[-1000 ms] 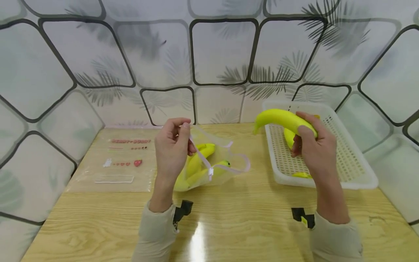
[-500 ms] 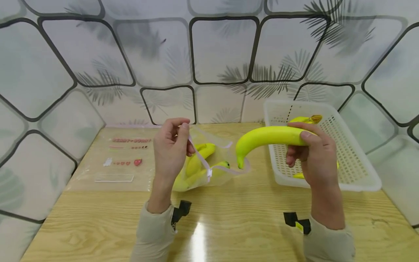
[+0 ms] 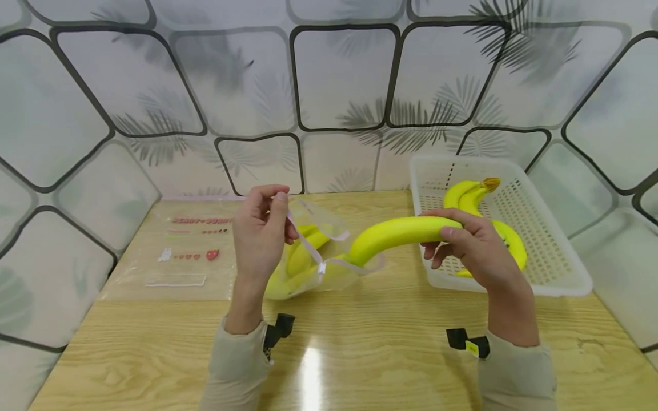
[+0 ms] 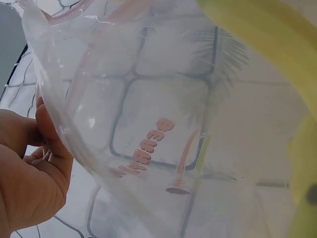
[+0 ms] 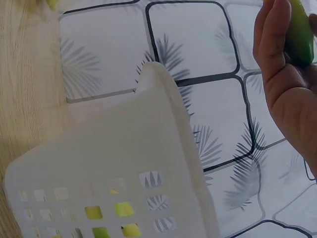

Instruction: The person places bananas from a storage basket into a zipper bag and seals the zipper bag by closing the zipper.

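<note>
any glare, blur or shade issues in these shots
Head view: a bright glare streak on the table between the sleeves; left wrist view: small glints on the clear bag, with the bananas hazy behind its film; right wrist view: the near wall of the basket looks greyish, as if shaded.

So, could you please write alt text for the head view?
A right hand holds a banana at the mouth of a bag of bananas; the left hand pinches the bag's edge. More bananas lie in a basket at right.
</note>
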The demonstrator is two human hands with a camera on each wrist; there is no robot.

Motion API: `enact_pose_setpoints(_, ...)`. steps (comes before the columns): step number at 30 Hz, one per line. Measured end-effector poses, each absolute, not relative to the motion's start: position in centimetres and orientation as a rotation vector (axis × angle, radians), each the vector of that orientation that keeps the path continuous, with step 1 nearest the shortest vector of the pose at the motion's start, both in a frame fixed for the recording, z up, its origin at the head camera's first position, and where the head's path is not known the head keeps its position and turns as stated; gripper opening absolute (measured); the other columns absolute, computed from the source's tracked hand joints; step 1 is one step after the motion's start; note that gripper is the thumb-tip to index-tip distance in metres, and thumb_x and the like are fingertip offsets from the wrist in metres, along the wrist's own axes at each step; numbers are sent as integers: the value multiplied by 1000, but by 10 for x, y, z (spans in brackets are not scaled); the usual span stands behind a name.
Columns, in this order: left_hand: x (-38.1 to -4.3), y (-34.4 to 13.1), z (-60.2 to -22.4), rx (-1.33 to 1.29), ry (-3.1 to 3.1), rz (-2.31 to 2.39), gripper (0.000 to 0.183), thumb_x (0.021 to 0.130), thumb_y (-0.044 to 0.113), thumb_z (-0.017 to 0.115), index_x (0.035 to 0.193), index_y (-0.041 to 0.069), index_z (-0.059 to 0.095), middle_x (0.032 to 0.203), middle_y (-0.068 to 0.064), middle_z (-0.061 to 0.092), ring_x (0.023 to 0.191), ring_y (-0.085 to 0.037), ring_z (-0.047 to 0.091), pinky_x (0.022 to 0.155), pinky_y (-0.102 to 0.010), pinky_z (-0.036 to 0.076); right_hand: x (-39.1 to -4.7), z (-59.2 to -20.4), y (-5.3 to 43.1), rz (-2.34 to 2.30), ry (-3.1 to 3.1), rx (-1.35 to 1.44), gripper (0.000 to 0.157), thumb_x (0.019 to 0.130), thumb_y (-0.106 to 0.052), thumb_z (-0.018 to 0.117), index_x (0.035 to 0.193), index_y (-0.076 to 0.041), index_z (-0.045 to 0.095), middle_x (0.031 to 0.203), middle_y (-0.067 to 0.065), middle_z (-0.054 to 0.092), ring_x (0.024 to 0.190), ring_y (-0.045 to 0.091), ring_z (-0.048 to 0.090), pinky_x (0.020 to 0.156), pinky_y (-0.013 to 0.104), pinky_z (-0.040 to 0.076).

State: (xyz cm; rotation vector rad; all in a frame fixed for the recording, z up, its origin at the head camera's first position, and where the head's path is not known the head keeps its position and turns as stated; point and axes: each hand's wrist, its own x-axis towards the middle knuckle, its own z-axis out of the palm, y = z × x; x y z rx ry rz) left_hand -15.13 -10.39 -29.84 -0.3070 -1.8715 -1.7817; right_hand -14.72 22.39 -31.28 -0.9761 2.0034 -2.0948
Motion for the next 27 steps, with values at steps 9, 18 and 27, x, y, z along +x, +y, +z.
enact_pose_setpoints(9,-153,-107,-300,-336,-1860,-1770,18,101,9,56,109,-5,65,65,-5,56,43,-13,53,42,-23,48,-150,-314,215,-1563,2176,-833,33,102,-5,53,134,5,52,96,16,65,79,24,67,70,38,59)
enact_pose_setpoints(18,-154,-108,-299,-328,-1863,-1771,17,101,8,56,109,-5,64,64,-3,55,43,-12,53,41,-22,48,-153,-319,203,-1490,2165,-742,37,103,-12,55,133,8,52,104,19,64,85,24,69,73,41,60)
enact_pose_setpoints(27,-153,-108,-299,-310,-1866,-1772,17,101,8,56,109,-5,64,64,-3,55,43,-11,53,41,-22,47,-149,-317,189,-1614,2108,-585,46,100,-14,60,139,8,49,120,27,62,95,26,72,78,40,60)
